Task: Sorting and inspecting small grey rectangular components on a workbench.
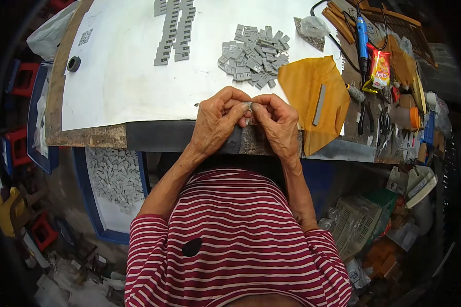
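Fingers: Left hand (pixel 212 122) and right hand (pixel 281 123) meet on the near side of the grey pile (pixel 255 56), thumbs and forefingers pinched on one small grey piece (pixel 250 105).
Grip: Best kept light and square, one hand steadying while the other makes the small adjustment; a hard squeeze could make so tiny a part spring away.
Position: The pair work by the near edge of the worktop (pixel 87 137). Shifting closer to the pile, over the white sheet (pixel 123 94), would likely save a dropped part from falling off.
Sightline: Fingertips cover most of the work; parting the idle fingers should help the eye.
Piece: Only a pale grey sliver shows between the tips; shape and any joint cannot be told.
Pile: Likely kin to the held part, flat grey plates lie heaped at odd angles, some with a notch or slot.
Rows: Left of the pile, similar grey plates (pixel 165 42) stand in stepped columns.
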`<state>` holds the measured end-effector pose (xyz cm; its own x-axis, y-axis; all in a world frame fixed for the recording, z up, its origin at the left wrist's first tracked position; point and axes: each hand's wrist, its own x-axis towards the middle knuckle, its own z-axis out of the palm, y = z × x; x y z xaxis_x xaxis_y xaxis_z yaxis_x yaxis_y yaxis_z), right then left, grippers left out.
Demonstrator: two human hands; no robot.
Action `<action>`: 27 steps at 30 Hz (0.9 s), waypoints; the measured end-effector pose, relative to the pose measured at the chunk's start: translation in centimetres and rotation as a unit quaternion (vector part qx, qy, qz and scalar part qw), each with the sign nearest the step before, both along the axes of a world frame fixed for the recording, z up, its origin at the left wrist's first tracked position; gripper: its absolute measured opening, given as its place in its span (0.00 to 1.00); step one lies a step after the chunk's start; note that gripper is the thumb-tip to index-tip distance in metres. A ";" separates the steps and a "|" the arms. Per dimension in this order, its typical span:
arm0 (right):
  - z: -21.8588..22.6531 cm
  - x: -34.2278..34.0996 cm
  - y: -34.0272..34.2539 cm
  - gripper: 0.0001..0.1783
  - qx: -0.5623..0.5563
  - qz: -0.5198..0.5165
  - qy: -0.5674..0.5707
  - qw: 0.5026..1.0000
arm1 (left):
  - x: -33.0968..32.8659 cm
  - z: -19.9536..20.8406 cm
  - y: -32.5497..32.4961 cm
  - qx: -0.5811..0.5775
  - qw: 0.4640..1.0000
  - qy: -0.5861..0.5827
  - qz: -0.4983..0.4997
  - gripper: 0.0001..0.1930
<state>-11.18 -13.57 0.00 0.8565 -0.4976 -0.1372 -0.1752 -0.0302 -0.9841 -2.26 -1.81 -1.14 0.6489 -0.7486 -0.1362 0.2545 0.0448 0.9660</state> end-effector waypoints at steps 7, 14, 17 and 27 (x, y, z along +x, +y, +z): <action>-1.2 0.4 1.2 0.06 -0.038 -0.078 -0.055 0.995 | 0.0 -0.1 0.0 -0.014 1.000 0.000 0.007 0.06; -0.3 -0.2 0.1 0.10 0.142 -0.007 -0.039 0.989 | 0.4 0.1 0.3 -0.047 0.997 0.063 0.013 0.07; 0.2 -0.4 0.2 0.11 0.062 0.012 -0.024 0.998 | 0.7 0.1 0.3 -0.062 0.994 0.094 0.012 0.08; -0.5 -0.3 0.6 0.12 -0.063 0.009 -0.061 0.996 | 0.9 0.1 0.2 -0.052 0.996 0.067 -0.001 0.09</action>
<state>-11.43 -12.98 -0.48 0.8723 -0.4880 0.0310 -0.0524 -0.1562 -0.9863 -1.40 -1.60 -1.07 0.6278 -0.7650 -0.1434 0.3814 0.1417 0.9135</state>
